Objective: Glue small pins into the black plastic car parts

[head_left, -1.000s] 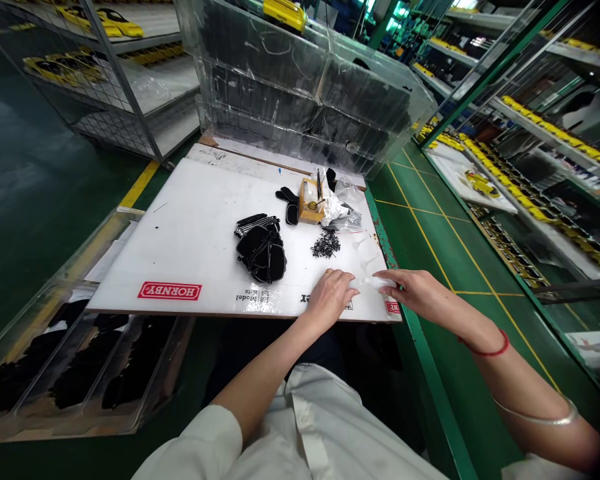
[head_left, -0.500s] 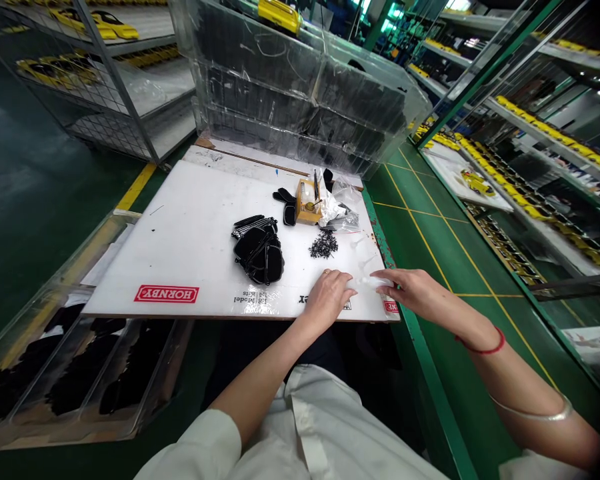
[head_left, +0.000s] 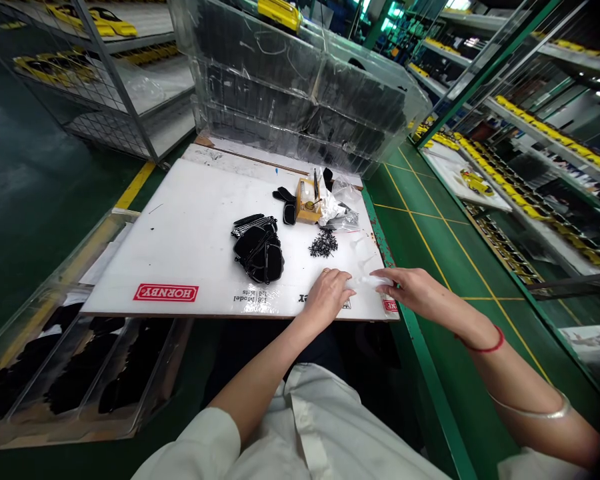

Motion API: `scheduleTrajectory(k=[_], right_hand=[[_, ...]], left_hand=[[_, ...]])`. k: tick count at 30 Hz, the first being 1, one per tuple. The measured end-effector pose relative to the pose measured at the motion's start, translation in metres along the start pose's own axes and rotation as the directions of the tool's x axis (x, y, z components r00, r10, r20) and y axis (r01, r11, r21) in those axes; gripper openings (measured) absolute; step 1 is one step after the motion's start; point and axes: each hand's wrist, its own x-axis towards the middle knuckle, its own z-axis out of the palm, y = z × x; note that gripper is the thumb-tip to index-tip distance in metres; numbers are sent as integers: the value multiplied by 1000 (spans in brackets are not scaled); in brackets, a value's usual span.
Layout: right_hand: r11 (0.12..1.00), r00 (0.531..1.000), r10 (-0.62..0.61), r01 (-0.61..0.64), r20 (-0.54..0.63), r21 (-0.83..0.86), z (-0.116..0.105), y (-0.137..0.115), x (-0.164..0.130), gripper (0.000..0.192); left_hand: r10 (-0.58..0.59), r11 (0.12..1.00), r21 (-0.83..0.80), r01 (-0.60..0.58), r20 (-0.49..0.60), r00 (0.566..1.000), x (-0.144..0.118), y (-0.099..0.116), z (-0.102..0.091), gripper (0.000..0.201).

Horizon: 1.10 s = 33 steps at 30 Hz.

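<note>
Hands barely shifting since earlier frames. Left hand [head_left: 330, 293] and right hand [head_left: 410, 288] both pinching clear plastic piece [head_left: 373, 283] between them, lower right of white board [head_left: 190, 240], close to its near edge. Open board lying left of centre. Clear bins [head_left: 70, 373] at lower left holding black parts. Yellow box [head_left: 307, 200] standing above screw pile [head_left: 324, 244].

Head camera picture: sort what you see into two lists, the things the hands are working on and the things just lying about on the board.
In hand:
left hand
right hand
small clear plastic piece, held between both hands

Lying about:
pile of black flat parts
heap of small black screws
yellow box
crumpled plastic bag
white board
</note>
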Motion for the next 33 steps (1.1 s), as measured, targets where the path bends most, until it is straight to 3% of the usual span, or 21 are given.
scheduleTrajectory(k=[14, 33], right_hand=[[999, 998, -30, 29, -55, -20, 3, 3, -1, 31], [997, 998, -56, 53, -40, -60, 3, 4, 1, 29]], left_hand=[[0, 1000, 4, 0, 3, 1000, 1, 0, 1, 22], [-6, 1000, -19, 7, 15, 1000, 1, 1, -1, 19]])
